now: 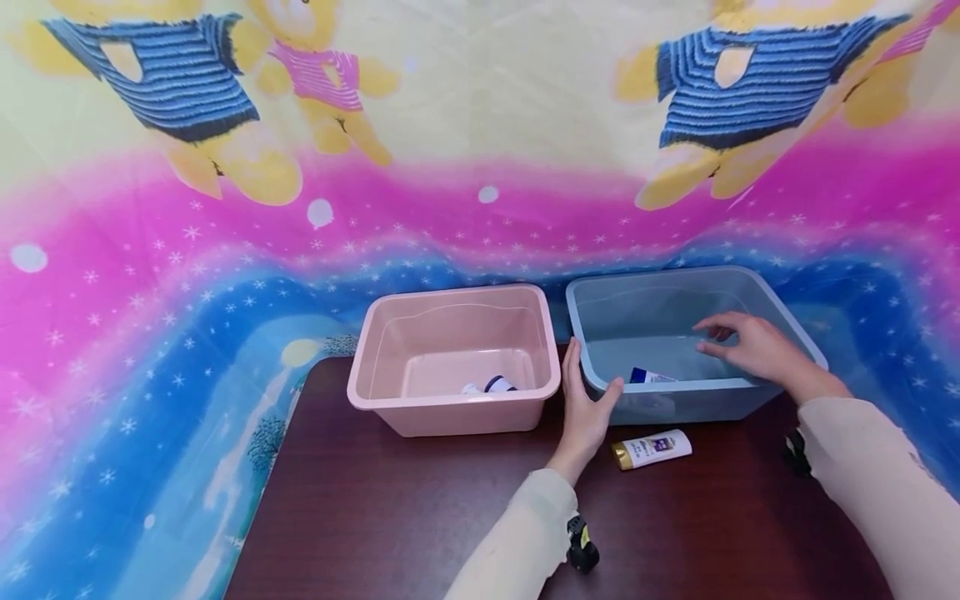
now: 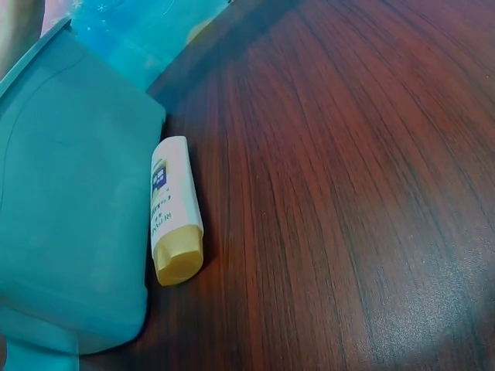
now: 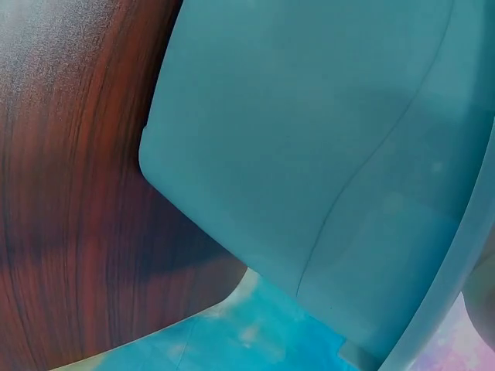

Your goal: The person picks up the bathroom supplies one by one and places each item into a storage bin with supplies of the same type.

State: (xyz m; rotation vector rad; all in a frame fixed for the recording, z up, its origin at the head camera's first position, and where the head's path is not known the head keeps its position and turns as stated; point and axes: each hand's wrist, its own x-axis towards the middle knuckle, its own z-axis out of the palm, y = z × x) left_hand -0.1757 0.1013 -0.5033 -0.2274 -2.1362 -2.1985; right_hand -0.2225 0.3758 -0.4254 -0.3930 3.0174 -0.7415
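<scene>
My left hand (image 1: 587,412) rests against the front left corner of the blue-grey plastic bin (image 1: 720,385), its fingers extended along the side and its thumb spread out by the front rim. Over the bin's right half is my right hand (image 1: 753,346), fingers bent loosely and thumb apart from them, with nothing visible between. Inside that bin lies a small item with a dark blue cap (image 1: 642,376), partly hidden by the front wall. A white bottle with a gold cap (image 1: 652,450) lies on its side in front of the bin; the left wrist view shows the bottle (image 2: 175,205) beside the bin wall (image 2: 85,193).
To the left stands a pink bin (image 1: 457,417) holding small white and navy items (image 1: 499,384), mostly hidden by its front wall. Both bins are on a dark wooden table (image 1: 420,517). A printed cloth (image 1: 480,200) with bears hangs behind.
</scene>
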